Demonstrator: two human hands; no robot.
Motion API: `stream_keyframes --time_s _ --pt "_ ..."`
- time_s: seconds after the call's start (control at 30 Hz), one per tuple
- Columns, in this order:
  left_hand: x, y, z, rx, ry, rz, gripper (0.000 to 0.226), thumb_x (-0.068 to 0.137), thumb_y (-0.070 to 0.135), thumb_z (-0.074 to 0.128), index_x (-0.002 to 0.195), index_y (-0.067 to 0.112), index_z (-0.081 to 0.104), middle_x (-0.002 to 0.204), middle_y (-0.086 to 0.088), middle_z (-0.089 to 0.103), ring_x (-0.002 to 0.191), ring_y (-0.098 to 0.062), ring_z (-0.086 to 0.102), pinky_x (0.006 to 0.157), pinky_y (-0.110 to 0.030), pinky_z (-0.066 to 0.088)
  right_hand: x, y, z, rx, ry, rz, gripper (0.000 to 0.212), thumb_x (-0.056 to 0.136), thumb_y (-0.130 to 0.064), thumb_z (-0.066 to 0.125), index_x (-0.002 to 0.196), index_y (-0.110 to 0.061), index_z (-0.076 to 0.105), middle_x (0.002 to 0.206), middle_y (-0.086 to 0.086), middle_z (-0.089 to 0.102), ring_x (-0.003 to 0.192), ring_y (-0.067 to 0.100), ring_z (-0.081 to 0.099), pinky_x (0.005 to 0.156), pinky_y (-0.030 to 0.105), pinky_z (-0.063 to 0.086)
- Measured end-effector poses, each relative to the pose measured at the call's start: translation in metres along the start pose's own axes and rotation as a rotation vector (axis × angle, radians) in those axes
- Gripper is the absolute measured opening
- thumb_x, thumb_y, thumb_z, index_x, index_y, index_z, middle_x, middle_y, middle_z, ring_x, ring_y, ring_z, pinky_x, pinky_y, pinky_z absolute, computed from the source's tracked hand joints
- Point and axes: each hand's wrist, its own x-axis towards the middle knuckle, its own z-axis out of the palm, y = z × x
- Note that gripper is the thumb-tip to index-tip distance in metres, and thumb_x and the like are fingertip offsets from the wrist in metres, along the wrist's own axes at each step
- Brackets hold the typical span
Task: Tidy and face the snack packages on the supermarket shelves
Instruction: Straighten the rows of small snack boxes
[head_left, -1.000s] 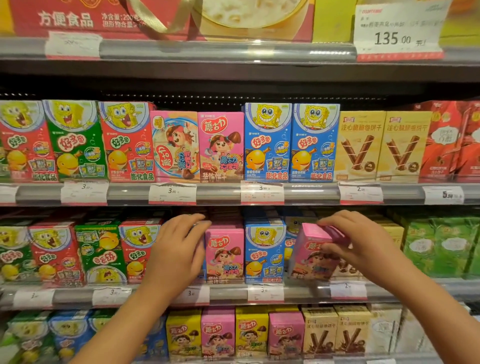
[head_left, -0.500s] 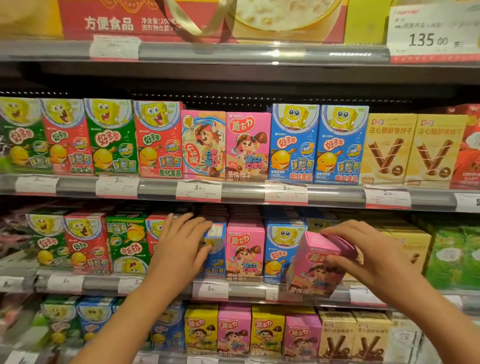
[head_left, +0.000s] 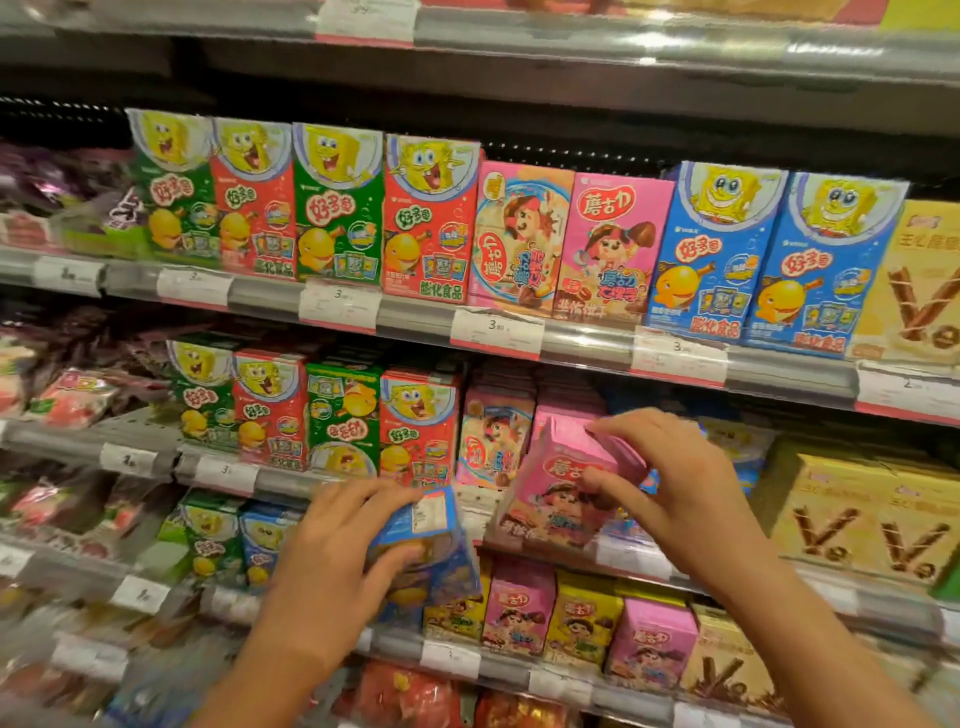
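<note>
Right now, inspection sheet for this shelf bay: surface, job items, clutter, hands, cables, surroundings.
Surface: middle shelf, price tags along its front rail.
Job's things: pink mushroom-biscuit box tilted, off the row; blue SpongeBob box pulled out, tilted, side panel showing.
Clutter: green SpongeBob box on the middle shelf stands upside down.
Grippers: left hand grips the blue box; right hand pinches the pink box at its top corner.
Cables: nothing seen.
Surroundings: upper shelf boxes faced upright; yellow wafer-roll boxes at right; blurred bagged snacks at left.
</note>
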Motion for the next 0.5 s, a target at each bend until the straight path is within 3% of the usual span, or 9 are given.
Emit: stream_keyframes --time_s 0.17,0.3,0.5 --pt "-0.018 -0.023 -0.002 -0.025 -0.027 -0.112 0.046 0.08 0.019 0.083 0.124 0.022 0.068 0.12 0.003 0.063 0.113 -0.016 0.05 0.089 -0.037 0.049 0.029 -0.019 0.035 -0.063 0.037 -0.045 0.034 0.086 -0.031 0.079 0.116 -0.017 0.07 0.111 -0.001 0.067 0.101 0.025 0.063 0.078 0.042 0.054" --pt "-0.031 -0.034 0.001 -0.032 -0.06 -0.16 0.047 0.082 0.022 0.082 0.127 0.024 0.067 0.123 0.003 0.063 0.116 -0.024 0.055 0.094 -0.043 0.049 0.049 -0.032 0.056 -0.118 0.027 -0.037 0.034 0.083 -0.029 0.083 0.113 -0.019 0.071 0.109 0.0 0.068 0.098 0.027 0.063 0.073 0.034 0.051" --pt "-0.038 -0.039 0.0 -0.055 -0.047 -0.158 0.047 0.082 0.026 0.082 0.126 0.031 0.065 0.117 0.022 0.05 0.112 -0.006 0.043 0.092 -0.027 0.04 0.059 -0.035 0.075 -0.218 -0.069 -0.028 0.035 0.081 -0.027 0.083 0.113 -0.022 0.068 0.108 -0.001 0.065 0.099 0.028 0.059 0.063 0.044 0.054"
